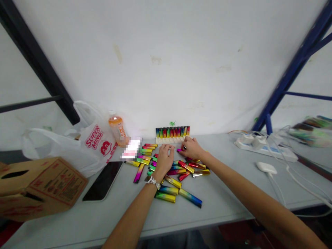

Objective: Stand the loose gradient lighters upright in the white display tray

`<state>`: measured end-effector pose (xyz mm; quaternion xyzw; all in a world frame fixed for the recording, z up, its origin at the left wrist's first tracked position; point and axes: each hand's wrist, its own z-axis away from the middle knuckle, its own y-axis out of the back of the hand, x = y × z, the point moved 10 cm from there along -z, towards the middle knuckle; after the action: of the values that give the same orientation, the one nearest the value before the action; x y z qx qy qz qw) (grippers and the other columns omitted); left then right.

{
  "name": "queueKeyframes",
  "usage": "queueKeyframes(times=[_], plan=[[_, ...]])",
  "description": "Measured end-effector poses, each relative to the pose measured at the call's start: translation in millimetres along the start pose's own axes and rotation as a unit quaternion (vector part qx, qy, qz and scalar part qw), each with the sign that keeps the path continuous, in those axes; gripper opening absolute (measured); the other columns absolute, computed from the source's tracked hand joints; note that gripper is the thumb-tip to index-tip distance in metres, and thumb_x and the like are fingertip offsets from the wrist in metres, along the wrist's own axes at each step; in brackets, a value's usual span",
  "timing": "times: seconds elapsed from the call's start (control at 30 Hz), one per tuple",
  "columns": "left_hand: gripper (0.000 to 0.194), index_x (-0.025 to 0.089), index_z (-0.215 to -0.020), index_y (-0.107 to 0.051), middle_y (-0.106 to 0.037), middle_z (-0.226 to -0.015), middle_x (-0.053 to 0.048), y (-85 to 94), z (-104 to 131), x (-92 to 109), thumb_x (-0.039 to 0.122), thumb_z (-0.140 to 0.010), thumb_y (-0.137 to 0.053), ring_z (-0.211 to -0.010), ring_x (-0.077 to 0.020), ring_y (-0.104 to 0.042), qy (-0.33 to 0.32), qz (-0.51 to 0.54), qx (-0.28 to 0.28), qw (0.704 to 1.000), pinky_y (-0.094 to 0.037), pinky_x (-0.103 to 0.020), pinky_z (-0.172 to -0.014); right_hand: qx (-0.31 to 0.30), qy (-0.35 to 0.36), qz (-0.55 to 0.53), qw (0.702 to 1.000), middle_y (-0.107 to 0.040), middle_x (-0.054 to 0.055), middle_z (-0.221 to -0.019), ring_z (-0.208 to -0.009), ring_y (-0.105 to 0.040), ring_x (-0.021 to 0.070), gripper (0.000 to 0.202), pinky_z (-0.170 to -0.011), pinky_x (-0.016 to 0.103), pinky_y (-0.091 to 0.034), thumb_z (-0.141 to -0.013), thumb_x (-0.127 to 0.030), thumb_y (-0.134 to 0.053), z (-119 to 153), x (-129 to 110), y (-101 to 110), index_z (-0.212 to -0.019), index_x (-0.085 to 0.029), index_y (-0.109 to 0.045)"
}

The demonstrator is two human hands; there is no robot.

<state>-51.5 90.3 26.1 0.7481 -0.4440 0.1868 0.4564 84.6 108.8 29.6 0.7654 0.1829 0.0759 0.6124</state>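
The person's right hand (192, 148) bends over the work with its fingers curled down at a shiny magenta stick (178, 150) with a dark part beside the fingertips; whether the fingers grip it or only touch it, I cannot tell. The left hand (166, 155) reaches in just beside it, fingers bent and palm down, and what is under them is hidden, so I cannot tell if it holds anything. A silver-coloured wristwatch (157, 183) sits on the left wrist.

Just beyond the hands, near the wall, a low white rack (168, 140) carries a row of slim, glossy, multicoloured sticks (171, 132) standing upright with dark tops. Around and below the hands lies a loose scatter of similar metallic sticks (190, 197) in yellow, blue, green, red and magenta, some overlapping.

Further left are a blurred-out, pale rectangular item (131, 148), a clear bottle of orange drink (118, 129), a white plastic bag with red lettering (94, 138), a black-screened phone (103, 181) and a brown cardboard box (49, 186). Well to the right, a white power strip (282, 154) holds plugs, with a white adapter (266, 168) and cables near it on the grey tabletop (228, 211).
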Motion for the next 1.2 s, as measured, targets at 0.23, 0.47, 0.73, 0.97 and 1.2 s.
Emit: queueKeyframes(times=[0.23,0.47,0.73,0.97,1.2], plan=[[0.03,0.017,-0.104,-0.062,-0.067,-0.109,-0.011,6.3,0.1,-7.9,0.042,-0.091,-0.055,-0.1,-0.0219,-0.063,0.09,0.125,0.007,0.988,-0.052,-0.033,-0.081,0.142,-0.034,-0.224,0.964,-0.061,0.005,-0.093,-0.09,-0.057,0.0204,0.016,-0.09,0.036,-0.039,-0.079,-0.034,-0.072,2.9,-4.7,23.3,-0.085,-0.019,-0.071],[0.055,0.017,-0.081,-0.061,-0.064,-0.071,-0.003,-14.6,5.1,-0.8,0.065,-0.093,-0.035,-0.075,-0.0178,-0.061,0.131,0.293,-0.063,0.945,-0.051,-0.029,-0.071,0.287,-0.065,-0.413,0.862,-0.059,0.002,-0.083,-0.075,-0.053,0.0171,0.014,-0.071,0.03,-0.044,-0.079,-0.035,-0.068,28.4,-24.5,36.6,-0.079,-0.021,-0.067],[0.059,0.02,-0.059,-0.044,-0.027,-0.047,0.008,-13.3,16.9,-12.4,0.075,-0.081,-0.043,-0.04,-0.0066,-0.023,0.218,0.316,-0.046,0.922,-0.019,-0.022,-0.042,0.272,-0.084,-0.453,0.845,-0.059,0.001,-0.075,-0.067,-0.05,0.0161,0.027,-0.064,0.03,-0.041,-0.088,-0.045,-0.058,42.3,-14.6,28.5,-0.091,-0.02,-0.067],[0.048,0.021,-0.051,-0.04,-0.035,-0.046,0.005,9.0,10.3,-16.0,0.057,-0.082,-0.048,-0.046,-0.01,-0.033,0.18,0.152,0.03,0.971,-0.024,-0.025,-0.048,0.281,-0.101,-0.45,0.842,-0.06,0.0,-0.07,-0.065,-0.05,0.0161,0.029,-0.062,0.028,-0.04,-0.089,-0.049,-0.057,44.7,-5.2,28.3,-0.084,-0.021,-0.065],[0.05,0.02,-0.053,-0.043,-0.038,-0.048,0.005,12.7,11.3,-5.5,0.059,-0.083,-0.049,-0.049,-0.011,-0.037,0.15,0.167,0.022,0.974,-0.029,-0.025,-0.052,0.263,-0.094,-0.459,0.843,-0.059,0.0,-0.07,-0.064,-0.049,0.0161,0.03,-0.061,0.029,-0.04,-0.089,-0.049,-0.056,43.6,-9.0,26.9,-0.08,-0.021,-0.063]])
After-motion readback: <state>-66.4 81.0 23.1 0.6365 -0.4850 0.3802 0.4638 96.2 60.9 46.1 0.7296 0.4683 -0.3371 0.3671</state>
